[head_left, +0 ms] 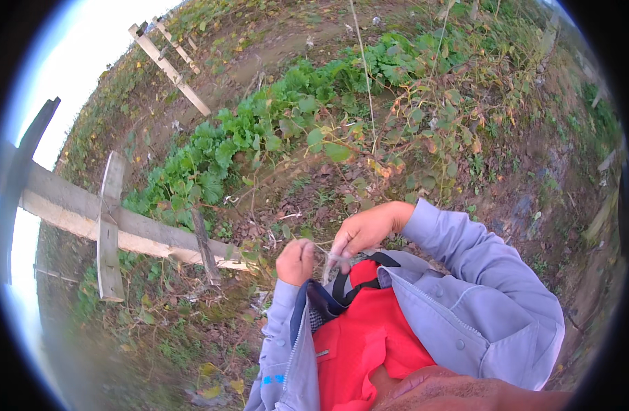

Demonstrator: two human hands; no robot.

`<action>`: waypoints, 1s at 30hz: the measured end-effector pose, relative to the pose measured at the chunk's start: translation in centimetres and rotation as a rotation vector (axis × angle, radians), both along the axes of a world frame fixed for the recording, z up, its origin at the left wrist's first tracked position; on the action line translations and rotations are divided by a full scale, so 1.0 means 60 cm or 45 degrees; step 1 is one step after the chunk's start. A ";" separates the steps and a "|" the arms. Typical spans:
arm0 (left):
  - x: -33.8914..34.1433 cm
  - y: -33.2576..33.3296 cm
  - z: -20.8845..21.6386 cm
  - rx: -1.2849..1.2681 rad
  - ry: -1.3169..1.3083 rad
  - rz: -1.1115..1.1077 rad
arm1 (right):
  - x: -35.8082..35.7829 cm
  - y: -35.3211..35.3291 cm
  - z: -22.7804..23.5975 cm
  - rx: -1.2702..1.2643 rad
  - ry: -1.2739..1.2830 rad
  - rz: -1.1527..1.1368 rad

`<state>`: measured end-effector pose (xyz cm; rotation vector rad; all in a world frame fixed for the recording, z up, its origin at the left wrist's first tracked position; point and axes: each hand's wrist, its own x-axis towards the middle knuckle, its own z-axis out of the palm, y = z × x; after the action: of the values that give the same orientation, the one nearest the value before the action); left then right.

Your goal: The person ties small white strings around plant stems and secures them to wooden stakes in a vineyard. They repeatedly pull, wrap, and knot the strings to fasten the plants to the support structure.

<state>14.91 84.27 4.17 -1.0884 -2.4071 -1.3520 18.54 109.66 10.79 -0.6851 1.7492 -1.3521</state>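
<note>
In front of my waist my two hands are close together. My left hand is closed in a fist, its thumb side toward the right hand. My right hand is bent down from the wrist, with its fingers pinched together. Between them runs a thin pale strand that looks like string or a strip of plastic. Below the right fingertips hangs a whitish, blurred length of it. What lies inside the left fist is hidden. Behind the hands are my grey jacket and red shirt.
A long pale beam slopes in from the left, crossed by a short wooden board. Wooden posts rise farther off. A row of green leafy plants crosses the ground, and yellowing vines climb near an upright string.
</note>
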 end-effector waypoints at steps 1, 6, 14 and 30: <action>0.001 0.001 0.003 0.085 -0.033 -0.024 | -0.005 -0.010 0.000 -0.292 -0.147 -0.160; -0.012 0.015 0.034 -0.256 -0.002 -0.226 | -0.058 -0.032 0.007 0.004 1.228 -1.003; -0.134 -0.028 0.141 0.107 -0.610 -0.335 | -0.092 -0.067 0.112 -0.718 0.460 -0.901; -0.106 -0.028 0.197 0.270 -0.484 -0.325 | -0.087 -0.041 0.190 0.063 0.206 -0.068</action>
<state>8.54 82.60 16.00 -1.2031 -2.3468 -2.0098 13.33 107.23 22.20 -0.7425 1.9350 -1.3156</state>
